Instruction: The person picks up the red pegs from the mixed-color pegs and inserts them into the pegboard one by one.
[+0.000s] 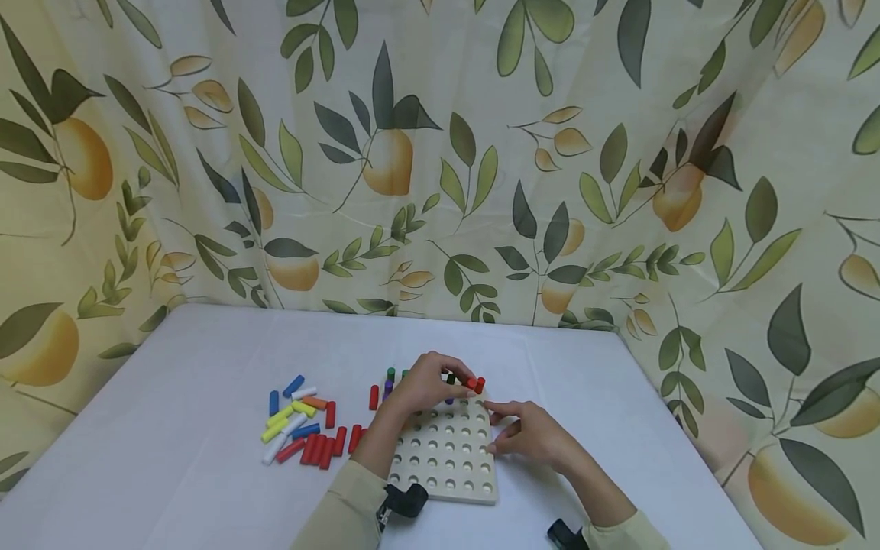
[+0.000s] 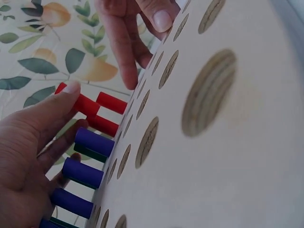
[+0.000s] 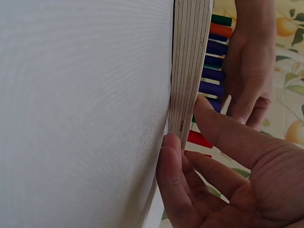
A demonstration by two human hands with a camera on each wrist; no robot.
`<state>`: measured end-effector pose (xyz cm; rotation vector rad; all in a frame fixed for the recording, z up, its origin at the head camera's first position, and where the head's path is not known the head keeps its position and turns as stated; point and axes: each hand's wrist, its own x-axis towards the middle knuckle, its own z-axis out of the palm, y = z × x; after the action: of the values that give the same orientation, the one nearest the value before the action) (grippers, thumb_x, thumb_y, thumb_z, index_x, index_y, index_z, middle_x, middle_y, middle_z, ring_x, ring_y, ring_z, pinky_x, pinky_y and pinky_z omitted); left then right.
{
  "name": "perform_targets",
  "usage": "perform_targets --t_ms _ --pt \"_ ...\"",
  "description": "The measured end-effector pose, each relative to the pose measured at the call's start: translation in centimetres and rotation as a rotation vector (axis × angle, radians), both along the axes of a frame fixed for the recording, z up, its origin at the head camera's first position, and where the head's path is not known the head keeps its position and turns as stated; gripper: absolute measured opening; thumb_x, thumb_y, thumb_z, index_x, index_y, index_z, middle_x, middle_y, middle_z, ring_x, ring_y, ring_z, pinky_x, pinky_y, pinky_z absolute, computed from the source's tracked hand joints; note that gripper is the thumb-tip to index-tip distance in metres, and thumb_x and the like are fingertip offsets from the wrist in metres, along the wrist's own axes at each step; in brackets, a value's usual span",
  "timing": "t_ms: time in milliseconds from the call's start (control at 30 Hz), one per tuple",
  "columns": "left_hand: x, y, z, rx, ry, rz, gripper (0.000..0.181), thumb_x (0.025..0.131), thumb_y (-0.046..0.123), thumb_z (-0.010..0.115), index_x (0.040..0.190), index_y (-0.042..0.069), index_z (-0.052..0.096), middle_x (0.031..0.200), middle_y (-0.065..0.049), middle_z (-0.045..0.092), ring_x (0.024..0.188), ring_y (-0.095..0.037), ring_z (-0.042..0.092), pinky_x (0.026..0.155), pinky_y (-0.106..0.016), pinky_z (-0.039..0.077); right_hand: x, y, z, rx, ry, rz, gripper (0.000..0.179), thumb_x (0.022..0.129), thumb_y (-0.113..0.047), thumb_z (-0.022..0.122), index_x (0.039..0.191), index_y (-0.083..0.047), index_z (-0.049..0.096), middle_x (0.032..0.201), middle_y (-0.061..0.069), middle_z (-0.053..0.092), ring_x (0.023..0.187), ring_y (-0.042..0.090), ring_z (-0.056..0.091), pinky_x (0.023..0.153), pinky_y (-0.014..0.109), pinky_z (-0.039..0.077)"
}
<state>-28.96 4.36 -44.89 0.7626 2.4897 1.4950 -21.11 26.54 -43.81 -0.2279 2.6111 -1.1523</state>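
Pinching a red peg (image 2: 85, 103) between thumb and fingers, the left hand (image 1: 428, 383) holds it at the far right corner of a pale holed board (image 1: 441, 437), next to standing red pegs (image 2: 114, 102); whether its lower end is in a hole cannot be told. The peg looks light, stiff and hard to damage, though its smooth, round surface could roll or slip under the fingertips. Its upper end seems the best place to hold, square across the barrel, leaving the lower end free and the neighbours undisturbed. The right hand (image 1: 532, 437) has its fingers spaced along the board's right edge, touching it rather than wrapped round it. That edge shows thin layers like plywood, so the board should be rigid and heavier than any peg, yet able to slide; pressing on the side steadies it and leaves the holes uncovered. Near the left hand stand blue-purple pegs (image 2: 84, 173) and green pegs (image 1: 391, 374), close enough to be knocked. Farther out, left of the board, loose pegs (image 1: 317, 449) in red, yellow, white, blue and orange lie on the white table (image 1: 206, 428); a patterned curtain (image 1: 426, 252) hangs behind.
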Motion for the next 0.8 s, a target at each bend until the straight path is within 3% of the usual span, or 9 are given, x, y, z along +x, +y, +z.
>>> perform_targets --t_ms 167,433,800 --pt "-0.15 0.01 0.0 -0.025 0.018 0.032 0.015 0.086 0.018 0.087 0.1 0.021 0.082 0.095 0.016 0.07 0.098 -0.017 0.059 0.086 -0.039 0.046 -0.27 0.0 -0.17 0.021 -0.002 -0.011 0.072 0.076 -0.007 0.092 0.142 -0.005 0.062 0.11 0.002 0.067 0.073 0.017 0.063 0.065 0.032 0.049" --pt "-0.24 -0.05 -0.01 -0.053 -0.016 -0.012 0.014 0.087 0.011 0.085 0.099 0.017 0.082 0.093 0.013 0.072 0.101 -0.018 0.063 0.092 -0.04 0.048 -0.19 -0.11 0.08 0.009 -0.009 -0.014 0.072 0.076 -0.004 0.091 0.142 -0.004 0.062 0.11 0.002 0.067 0.073 0.017 0.063 0.064 0.03 0.048" --pt "-0.25 -0.01 -0.3 -0.062 -0.008 -0.016 0.014 0.085 0.01 0.087 0.097 0.016 0.083 0.092 0.012 0.072 0.095 -0.014 0.065 0.094 -0.04 0.049 -0.16 -0.15 -0.08 0.02 -0.018 -0.041 0.073 0.075 -0.006 0.092 0.142 -0.005 0.063 0.109 0.0 0.067 0.073 0.017 0.062 0.064 0.031 0.048"
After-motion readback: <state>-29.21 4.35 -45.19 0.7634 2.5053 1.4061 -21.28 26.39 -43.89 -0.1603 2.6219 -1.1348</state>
